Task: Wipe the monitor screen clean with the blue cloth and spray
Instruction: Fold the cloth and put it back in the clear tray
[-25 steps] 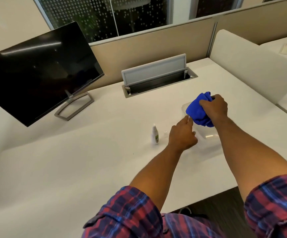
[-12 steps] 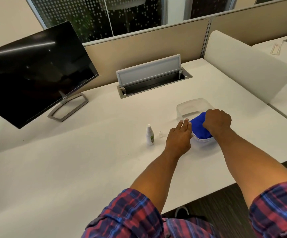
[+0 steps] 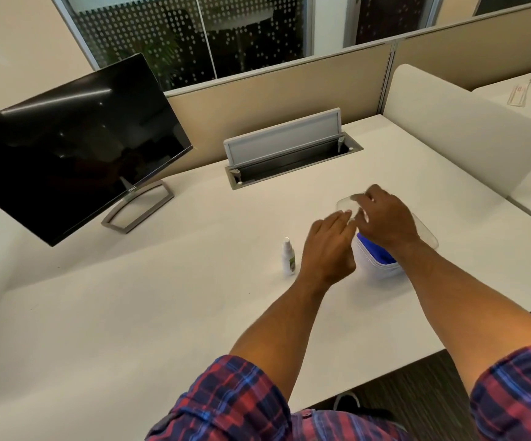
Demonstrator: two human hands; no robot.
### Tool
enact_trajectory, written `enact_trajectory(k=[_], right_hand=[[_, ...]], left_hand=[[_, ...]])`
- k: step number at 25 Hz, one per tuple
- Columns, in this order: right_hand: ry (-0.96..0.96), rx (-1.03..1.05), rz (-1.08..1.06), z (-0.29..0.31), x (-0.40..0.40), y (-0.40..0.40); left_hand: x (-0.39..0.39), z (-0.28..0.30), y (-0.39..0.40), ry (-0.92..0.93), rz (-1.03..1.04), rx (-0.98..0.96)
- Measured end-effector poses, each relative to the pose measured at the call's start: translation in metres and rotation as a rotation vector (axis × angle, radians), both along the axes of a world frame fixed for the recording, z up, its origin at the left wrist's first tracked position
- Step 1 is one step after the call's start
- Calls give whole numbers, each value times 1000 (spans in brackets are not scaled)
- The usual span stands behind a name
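Since half a second ago your right hand [image 3: 385, 219] has let go of the cloth [image 3: 381, 254] and moved up to the clear lid [image 3: 426, 233], which now sits tilted over the tub [image 3: 378, 265] instead of lying behind it. That hand looks curled on the lid's far edge, though blur hides the exact grip. Your left hand [image 3: 329, 246] is loosely open, holding nothing, fingers [image 3: 342, 218] reaching toward the lid's near edge beside the tub.

You have the cloth bunched inside the tub, mostly hidden under your right wrist. Just left of your left hand stands the spray [image 3: 288, 256], upright on the desk [image 3: 130, 313]. Well apart at the far left is the monitor [image 3: 73, 141], dark and tilted on its stand.

Watch your left forearm: the spray is thin and tall, and a sideways sweep would likely tip it. If you press the lid unevenly, the light tub may slide, or cloth may catch under the rim.
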State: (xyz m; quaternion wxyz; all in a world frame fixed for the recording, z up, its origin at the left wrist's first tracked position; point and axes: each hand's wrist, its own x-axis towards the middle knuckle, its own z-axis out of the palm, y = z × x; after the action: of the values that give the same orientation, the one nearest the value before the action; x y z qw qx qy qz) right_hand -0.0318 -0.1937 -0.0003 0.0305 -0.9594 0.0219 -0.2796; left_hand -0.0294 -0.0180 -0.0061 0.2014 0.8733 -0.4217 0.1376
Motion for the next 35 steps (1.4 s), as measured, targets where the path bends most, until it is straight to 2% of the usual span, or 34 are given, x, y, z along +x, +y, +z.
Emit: enact_trajectory(k=[2,5,9,11,13,16,21,22,26,27,31,35], right_hand=[[-40,-32,235,8,15,20],[148,-51,418,3,30,51],[418,6,299,-24,34,79],[569,-2,198,-35,36,87],[680,72,169,-42,38,93],[757,208,179,-54,39,100],[695,362,106,-69,36,108],[635,469,90,-69,42,110],[256,1240,31,-48,48,106],[202,1344,40,-44,50,106],[196,1474,193,-36,59,114],[250,1462,263,-42,65,130]], left_hand=[[6,7,18,-124,109,-202],[15,5,50,-118,321,-346],[20,-16,90,11,443,-360],[16,-29,100,121,426,-316],[12,-40,104,211,401,-259],[9,-51,105,271,355,-194],[12,-54,104,396,356,-165],[17,-55,107,407,367,-173],[17,-51,109,439,417,-233],[18,-52,112,447,426,-240],[26,-53,124,481,437,-219],[29,-55,134,472,427,-185]])
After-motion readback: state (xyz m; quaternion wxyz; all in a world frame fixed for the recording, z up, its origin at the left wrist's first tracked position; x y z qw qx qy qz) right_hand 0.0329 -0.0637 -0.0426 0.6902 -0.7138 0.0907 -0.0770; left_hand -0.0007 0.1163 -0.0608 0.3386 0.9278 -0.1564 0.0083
